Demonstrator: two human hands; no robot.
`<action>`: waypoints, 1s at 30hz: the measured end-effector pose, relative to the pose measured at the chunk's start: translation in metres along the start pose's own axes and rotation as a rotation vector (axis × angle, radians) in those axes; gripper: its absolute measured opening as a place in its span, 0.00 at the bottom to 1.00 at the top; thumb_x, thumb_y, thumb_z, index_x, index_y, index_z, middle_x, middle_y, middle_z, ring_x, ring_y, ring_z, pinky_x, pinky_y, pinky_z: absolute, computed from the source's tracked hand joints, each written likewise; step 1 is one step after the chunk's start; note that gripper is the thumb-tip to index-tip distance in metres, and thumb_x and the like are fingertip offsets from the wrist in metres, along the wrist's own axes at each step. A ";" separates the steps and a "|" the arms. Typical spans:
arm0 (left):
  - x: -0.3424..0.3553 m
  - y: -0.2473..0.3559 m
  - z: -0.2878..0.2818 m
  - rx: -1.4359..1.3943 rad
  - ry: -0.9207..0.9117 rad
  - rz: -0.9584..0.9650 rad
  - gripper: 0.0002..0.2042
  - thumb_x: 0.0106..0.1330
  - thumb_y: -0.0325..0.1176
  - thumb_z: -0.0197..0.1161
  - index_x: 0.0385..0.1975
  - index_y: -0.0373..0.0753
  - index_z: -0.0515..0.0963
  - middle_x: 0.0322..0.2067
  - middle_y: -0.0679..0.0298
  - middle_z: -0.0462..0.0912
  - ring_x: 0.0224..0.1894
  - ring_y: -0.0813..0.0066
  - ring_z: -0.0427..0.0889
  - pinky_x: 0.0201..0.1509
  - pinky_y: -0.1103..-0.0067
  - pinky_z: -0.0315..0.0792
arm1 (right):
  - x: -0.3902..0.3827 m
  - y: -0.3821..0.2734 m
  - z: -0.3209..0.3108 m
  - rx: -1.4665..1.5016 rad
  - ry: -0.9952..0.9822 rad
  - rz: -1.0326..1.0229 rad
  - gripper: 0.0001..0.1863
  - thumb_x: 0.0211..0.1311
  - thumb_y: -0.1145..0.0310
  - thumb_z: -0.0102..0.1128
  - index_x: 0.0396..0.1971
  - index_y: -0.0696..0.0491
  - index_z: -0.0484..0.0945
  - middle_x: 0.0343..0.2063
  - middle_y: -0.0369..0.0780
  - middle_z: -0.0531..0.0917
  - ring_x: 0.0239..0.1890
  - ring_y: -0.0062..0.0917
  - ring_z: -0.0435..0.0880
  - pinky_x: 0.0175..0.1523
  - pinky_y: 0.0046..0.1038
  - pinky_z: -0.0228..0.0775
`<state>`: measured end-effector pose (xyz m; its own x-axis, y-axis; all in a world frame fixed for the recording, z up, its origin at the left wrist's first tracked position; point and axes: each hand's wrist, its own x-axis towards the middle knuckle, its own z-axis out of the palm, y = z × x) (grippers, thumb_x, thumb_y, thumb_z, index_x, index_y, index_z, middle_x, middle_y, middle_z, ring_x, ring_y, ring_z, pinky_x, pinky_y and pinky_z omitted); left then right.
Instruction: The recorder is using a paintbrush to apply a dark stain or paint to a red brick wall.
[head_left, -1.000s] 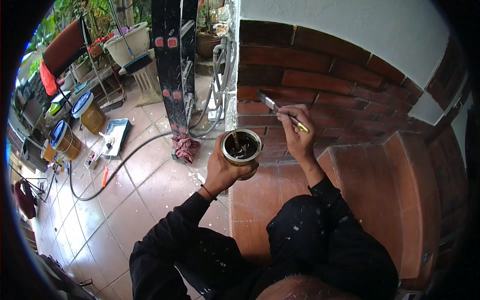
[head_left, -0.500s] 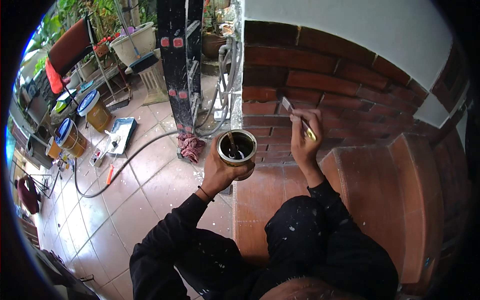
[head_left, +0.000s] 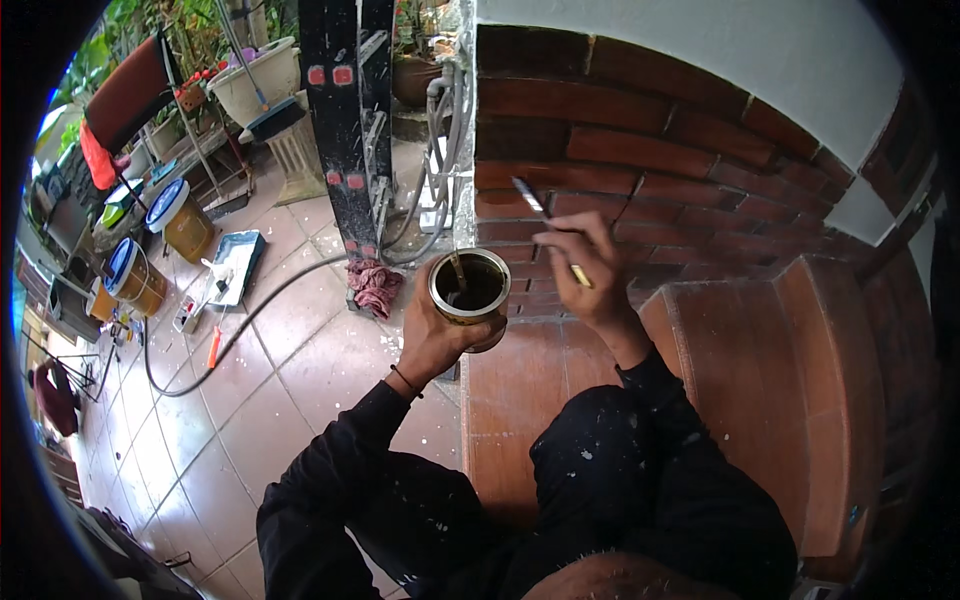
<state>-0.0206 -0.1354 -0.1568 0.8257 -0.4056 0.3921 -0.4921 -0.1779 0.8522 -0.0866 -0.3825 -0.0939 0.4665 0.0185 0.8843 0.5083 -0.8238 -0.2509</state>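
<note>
My left hand [head_left: 437, 325] is wrapped round an open metal can [head_left: 470, 318] with dark liquid inside. A thin stick [head_left: 459, 270] leans in the can against its rim. In my right hand [head_left: 590, 268] is a paintbrush [head_left: 537, 203] with a yellow-ended handle, its bristles pointing up and left. The bristle tip is at the brick wall [head_left: 640, 150], near its left edge; whether it touches the brick I cannot tell. Bricks in the upper rows look darker and glossier than those lower down.
Tiled steps [head_left: 740, 380] rise to the right below the wall. A black ladder [head_left: 345, 120] stands ahead, a crumpled rag [head_left: 374, 288] at its foot. On the left floor are lidded buckets [head_left: 182, 225], a paint tray [head_left: 238, 268], an orange-handled tool [head_left: 214, 347] and a black hose [head_left: 262, 312].
My right hand has moved left and slightly down with the paintbrush, bringing the bristles toward the wall's left edge. The can stays in my left hand. The whole view has shifted slightly.
</note>
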 end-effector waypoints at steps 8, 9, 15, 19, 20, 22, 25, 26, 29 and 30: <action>-0.005 -0.002 0.003 -0.020 -0.031 0.010 0.50 0.46 0.46 0.87 0.69 0.36 0.66 0.59 0.50 0.83 0.62 0.52 0.85 0.67 0.64 0.77 | -0.008 0.014 0.010 0.024 -0.210 0.034 0.12 0.64 0.85 0.66 0.45 0.56 0.86 0.49 0.42 0.83 0.49 0.41 0.89 0.50 0.36 0.83; -0.005 -0.001 0.002 -0.025 -0.031 0.009 0.50 0.46 0.46 0.87 0.70 0.36 0.66 0.59 0.49 0.83 0.62 0.52 0.85 0.67 0.64 0.77 | -0.012 0.018 -0.003 -0.064 -0.170 0.027 0.12 0.64 0.85 0.66 0.45 0.55 0.86 0.48 0.42 0.83 0.49 0.41 0.89 0.50 0.37 0.84; 0.000 0.002 0.003 0.011 -0.024 -0.013 0.52 0.47 0.49 0.87 0.70 0.36 0.65 0.59 0.50 0.84 0.60 0.52 0.87 0.65 0.64 0.79 | -0.037 0.031 -0.061 -0.355 -0.072 0.111 0.12 0.62 0.86 0.66 0.42 0.57 0.86 0.47 0.44 0.84 0.49 0.42 0.88 0.51 0.38 0.82; 0.003 0.005 0.011 -0.020 -0.019 0.007 0.52 0.48 0.51 0.87 0.71 0.36 0.64 0.59 0.50 0.84 0.60 0.53 0.87 0.66 0.65 0.79 | -0.020 0.014 -0.044 -0.159 -0.108 0.047 0.13 0.61 0.86 0.68 0.43 0.57 0.86 0.47 0.45 0.83 0.49 0.42 0.88 0.50 0.38 0.83; 0.003 0.009 0.014 -0.024 -0.030 0.013 0.52 0.48 0.51 0.87 0.71 0.36 0.64 0.59 0.50 0.84 0.60 0.53 0.87 0.66 0.65 0.79 | -0.014 0.012 -0.038 -0.045 -0.135 0.008 0.12 0.62 0.86 0.68 0.44 0.57 0.87 0.47 0.44 0.83 0.49 0.42 0.88 0.50 0.38 0.83; 0.003 0.016 0.016 -0.086 -0.058 -0.076 0.53 0.43 0.41 0.88 0.72 0.34 0.65 0.62 0.52 0.82 0.66 0.58 0.82 0.73 0.67 0.73 | -0.008 0.016 -0.025 -0.034 -0.175 0.034 0.12 0.63 0.85 0.67 0.44 0.56 0.87 0.48 0.44 0.84 0.48 0.42 0.89 0.49 0.38 0.83; 0.001 0.011 0.015 -0.109 -0.084 -0.087 0.53 0.43 0.41 0.88 0.71 0.34 0.66 0.62 0.53 0.81 0.66 0.59 0.82 0.73 0.67 0.72 | -0.016 0.032 -0.031 -0.060 -0.154 0.070 0.12 0.64 0.84 0.67 0.45 0.56 0.87 0.48 0.42 0.84 0.47 0.41 0.89 0.48 0.37 0.84; 0.001 0.012 0.017 -0.134 -0.091 -0.090 0.53 0.43 0.41 0.88 0.71 0.34 0.66 0.62 0.53 0.81 0.66 0.59 0.82 0.73 0.67 0.72 | -0.021 0.042 -0.043 -0.109 -0.096 0.084 0.11 0.65 0.84 0.66 0.45 0.55 0.87 0.48 0.42 0.85 0.46 0.41 0.89 0.47 0.37 0.84; 0.004 0.014 0.021 -0.139 -0.092 -0.081 0.51 0.43 0.41 0.89 0.70 0.34 0.67 0.62 0.53 0.81 0.66 0.59 0.81 0.73 0.67 0.72 | -0.037 0.060 -0.086 -0.310 -0.018 0.183 0.11 0.66 0.85 0.65 0.44 0.56 0.87 0.47 0.43 0.84 0.49 0.42 0.88 0.50 0.38 0.82; 0.005 0.013 0.022 -0.144 -0.087 -0.079 0.51 0.44 0.41 0.88 0.69 0.34 0.67 0.62 0.53 0.81 0.66 0.59 0.81 0.73 0.67 0.72 | -0.042 0.064 -0.097 -0.380 0.002 0.209 0.10 0.66 0.84 0.65 0.44 0.56 0.87 0.47 0.44 0.84 0.49 0.43 0.88 0.51 0.38 0.82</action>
<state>-0.0293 -0.1590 -0.1510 0.8304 -0.4724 0.2955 -0.3765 -0.0848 0.9225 -0.1435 -0.4909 -0.1089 0.5299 -0.1719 0.8305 0.1004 -0.9596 -0.2627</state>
